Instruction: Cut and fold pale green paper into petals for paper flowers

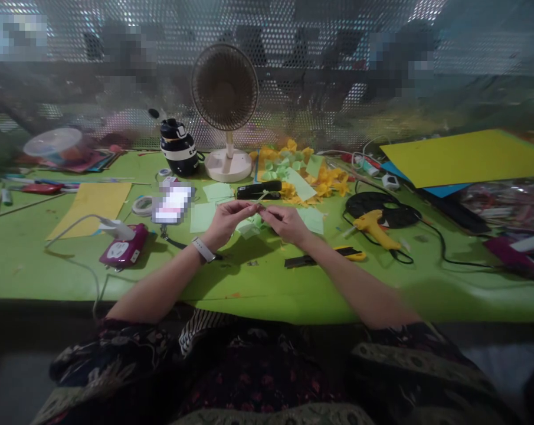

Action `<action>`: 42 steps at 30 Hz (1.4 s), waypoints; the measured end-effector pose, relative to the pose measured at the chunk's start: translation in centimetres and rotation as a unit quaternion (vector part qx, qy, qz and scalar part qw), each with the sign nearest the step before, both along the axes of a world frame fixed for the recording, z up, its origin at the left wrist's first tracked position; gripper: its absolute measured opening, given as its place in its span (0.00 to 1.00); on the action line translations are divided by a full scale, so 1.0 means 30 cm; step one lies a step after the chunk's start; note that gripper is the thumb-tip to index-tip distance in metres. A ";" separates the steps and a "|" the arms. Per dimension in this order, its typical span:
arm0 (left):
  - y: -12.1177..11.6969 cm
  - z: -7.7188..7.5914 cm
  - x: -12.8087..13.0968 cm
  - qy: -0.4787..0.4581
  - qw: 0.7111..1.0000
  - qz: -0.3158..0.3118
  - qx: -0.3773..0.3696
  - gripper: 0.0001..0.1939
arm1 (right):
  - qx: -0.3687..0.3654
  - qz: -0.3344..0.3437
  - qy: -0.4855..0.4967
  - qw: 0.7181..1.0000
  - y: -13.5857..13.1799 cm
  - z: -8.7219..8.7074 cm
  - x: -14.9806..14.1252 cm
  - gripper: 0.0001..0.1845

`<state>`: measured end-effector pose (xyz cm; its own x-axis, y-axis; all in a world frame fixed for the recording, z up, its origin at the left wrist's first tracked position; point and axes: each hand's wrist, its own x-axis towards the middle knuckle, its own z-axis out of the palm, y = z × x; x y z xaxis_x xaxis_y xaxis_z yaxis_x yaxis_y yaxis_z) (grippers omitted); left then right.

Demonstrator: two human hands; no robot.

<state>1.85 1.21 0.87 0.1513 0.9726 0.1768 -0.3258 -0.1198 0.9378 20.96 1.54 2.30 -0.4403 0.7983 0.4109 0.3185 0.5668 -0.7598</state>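
Note:
Near the middle of the green table, my left hand (pixel 231 221) and my right hand (pixel 287 223) meet, fingertips pinched close together. Between them a thin strip of light green paper (pixel 262 197) sticks up; most of it is hidden by the fingers. Light green paper pieces (pixel 249 226) lie below and around the hands. Just behind them is a black stapler (pixel 258 189). A heap of orange paper flowers (pixel 331 180) with green paper cups (pixel 273 171) lies farther back. A yellow-and-black utility knife (pixel 300 261) lies partly under my right forearm.
A yellow glue gun (pixel 377 229) rests by a black round plate (pixel 355 206), its cord running right. At the back stand a fan (pixel 229 168) and a dark bottle (pixel 180 156). A lit phone (pixel 173 203), tape roll (pixel 143 205) and purple power socket (pixel 125 248) lie left.

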 end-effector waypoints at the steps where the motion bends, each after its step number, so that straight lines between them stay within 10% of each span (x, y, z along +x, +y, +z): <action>1: -0.001 -0.001 0.001 -0.003 1.000 -0.002 -0.004 0.17 | -0.001 0.001 -0.001 1.000 0.000 0.001 0.001 0.25; 42: 0.007 0.015 0.004 -0.007 0.996 0.089 0.018 0.18 | 0.049 -0.052 0.047 0.996 0.023 -0.039 -0.005 0.13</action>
<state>1.97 1.42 1.32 -0.0251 0.9766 0.2136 -0.3101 -0.2108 0.9270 20.80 2.22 1.15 -0.3137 0.7917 0.5242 0.3087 0.6071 -0.7322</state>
